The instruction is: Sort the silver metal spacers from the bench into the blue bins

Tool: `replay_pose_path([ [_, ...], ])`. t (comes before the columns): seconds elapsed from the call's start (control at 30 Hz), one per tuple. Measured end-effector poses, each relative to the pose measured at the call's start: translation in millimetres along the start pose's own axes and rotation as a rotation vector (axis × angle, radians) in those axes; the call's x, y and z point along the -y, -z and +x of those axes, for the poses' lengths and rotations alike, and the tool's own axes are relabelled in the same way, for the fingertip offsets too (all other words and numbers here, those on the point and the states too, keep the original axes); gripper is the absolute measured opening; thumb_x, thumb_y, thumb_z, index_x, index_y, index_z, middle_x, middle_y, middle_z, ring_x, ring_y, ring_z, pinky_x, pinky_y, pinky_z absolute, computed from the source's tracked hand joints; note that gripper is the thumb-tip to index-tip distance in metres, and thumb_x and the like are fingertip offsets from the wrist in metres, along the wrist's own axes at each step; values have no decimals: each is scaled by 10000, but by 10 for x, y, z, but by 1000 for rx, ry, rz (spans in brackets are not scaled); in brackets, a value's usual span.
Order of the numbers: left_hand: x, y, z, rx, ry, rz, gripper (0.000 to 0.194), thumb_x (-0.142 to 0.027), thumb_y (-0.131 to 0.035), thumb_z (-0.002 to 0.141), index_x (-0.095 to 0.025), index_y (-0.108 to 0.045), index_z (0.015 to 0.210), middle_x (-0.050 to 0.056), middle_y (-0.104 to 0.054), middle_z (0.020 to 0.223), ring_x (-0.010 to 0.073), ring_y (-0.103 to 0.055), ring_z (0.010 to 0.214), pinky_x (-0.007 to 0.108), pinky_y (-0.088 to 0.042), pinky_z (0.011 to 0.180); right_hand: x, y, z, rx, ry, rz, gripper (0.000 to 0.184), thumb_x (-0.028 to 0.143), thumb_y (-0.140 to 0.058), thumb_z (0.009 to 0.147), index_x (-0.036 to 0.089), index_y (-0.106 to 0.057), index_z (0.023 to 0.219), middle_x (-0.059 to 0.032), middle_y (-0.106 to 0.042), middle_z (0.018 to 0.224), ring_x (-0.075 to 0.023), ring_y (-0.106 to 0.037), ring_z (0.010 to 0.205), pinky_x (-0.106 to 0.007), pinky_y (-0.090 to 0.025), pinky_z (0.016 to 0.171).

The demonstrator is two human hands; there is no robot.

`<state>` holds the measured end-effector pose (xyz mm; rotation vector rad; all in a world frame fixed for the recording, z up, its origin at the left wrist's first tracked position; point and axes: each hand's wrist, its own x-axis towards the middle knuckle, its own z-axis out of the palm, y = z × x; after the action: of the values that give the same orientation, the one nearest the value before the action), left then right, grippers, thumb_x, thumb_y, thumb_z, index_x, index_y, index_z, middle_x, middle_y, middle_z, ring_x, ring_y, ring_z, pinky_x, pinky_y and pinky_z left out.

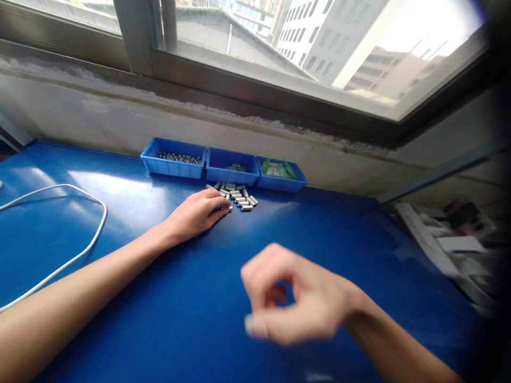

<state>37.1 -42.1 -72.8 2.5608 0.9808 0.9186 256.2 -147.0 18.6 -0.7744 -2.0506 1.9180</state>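
My left hand (199, 213) reaches to the near left side of a loose pile of short silvery metal pieces (240, 200). Its fingers are bent, and thumb and forefinger close on one small metal piece (229, 209) at the pile's edge. Part of the pile is hidden behind those fingers. Closer to me, my right hand (291, 298) hovers over the blue table (191, 314), slightly blurred. Its fingers curl in toward the thumb, and whatever may be between the tips cannot be made out.
Three blue bins stand in a row along the wall: the left bin (173, 167) has many small metal parts, the middle bin (231, 174) a few metal pieces, the right bin (281, 182) green-and-clear plastic bagging. A white cable (104, 213) loops at left. Above is a window.
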Motion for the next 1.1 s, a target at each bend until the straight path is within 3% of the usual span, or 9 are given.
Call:
replay_pose_path([
  [0.07, 15, -6, -4, -29, 20, 3, 266, -333, -528, 1014, -189, -724, 1121, 98, -715, 1067, 220, -678, 959, 328, -532, 863, -87, 276, 261, -549, 105, -145, 464, 521, -734, 816, 211, -562, 518, 46, -446, 503, -90, -345, 464, -262, -284, 444],
  [0.13, 22, 2, -2, -65, 51, 7, 262, -332, -545, 1006, -196, -731, 1129, 97, -715, 1079, 217, -680, 950, 324, -530, 860, -285, 445, 502, -935, 203, -207, 431, 464, -675, 868, 197, -558, 551, 48, -434, 514, -91, -348, 487, -255, -293, 477],
  [0.23, 10, 39, 15, -138, 114, -31, 251, -330, -575, 989, -193, -754, 1100, 87, -730, 1041, 198, -681, 882, 302, -528, 807, -573, 557, 720, -1169, 250, -333, 397, 440, -622, 909, 191, -583, 602, 38, -466, 542, -101, -391, 510, -254, -311, 497],
  [0.33, -7, 76, 40, -233, 195, -158, 245, -353, -625, 959, -175, -773, 1041, 75, -743, 950, 168, -670, 767, 274, -523, 716, -687, 580, 767, -1204, 253, -439, 346, 441, -574, 951, 195, -646, 718, 33, -519, 577, -113, -460, 531, -249, -362, 521],
  [0.43, -2, 86, 59, -300, 292, -356, 297, -422, -673, 920, -168, -764, 1044, 68, -761, 914, 178, -702, 784, 268, -547, 729, -674, 568, 747, -1170, 272, -517, 258, 397, -576, 958, 195, -688, 841, 21, -605, 652, -116, -520, 556, -245, -405, 547],
  [0.6, 29, 96, 68, -285, 428, -601, 404, -512, -717, 863, -158, -741, 1057, 83, -782, 936, 211, -738, 803, 289, -577, 743, -651, 529, 748, -1049, 324, -630, 180, 302, -593, 942, 199, -712, 1030, 0, -696, 789, -101, -511, 533, -244, -444, 559],
  [0.73, 26, 120, 67, -281, 427, -663, 400, -489, -755, 836, -155, -725, 1055, 87, -779, 958, 213, -736, 829, 286, -573, 758, -705, 559, 781, -949, 404, -777, 273, 241, -623, 915, 203, -684, 1179, -18, -719, 913, -96, -491, 530, -258, -480, 601],
  [0.9, 34, 120, 56, -280, 402, -679, 356, -451, -748, 858, -161, -681, 1053, 62, -766, 892, 188, -725, 811, 264, -555, 754, -769, 647, 841, -836, 506, -878, 197, 284, -610, 965, 220, -720, 1116, -37, -747, 1027, -117, -586, 639, -271, -525, 714],
  [1.1, 41, 114, 52, -259, 391, -664, 346, -453, -731, 875, -168, -659, 1059, 43, -746, 831, 176, -714, 760, 264, -552, 725, -762, 684, 866, -949, 475, -864, 169, 316, -656, 948, 204, -712, 1062, -40, -745, 968, -122, -583, 618, -275, -534, 695],
])
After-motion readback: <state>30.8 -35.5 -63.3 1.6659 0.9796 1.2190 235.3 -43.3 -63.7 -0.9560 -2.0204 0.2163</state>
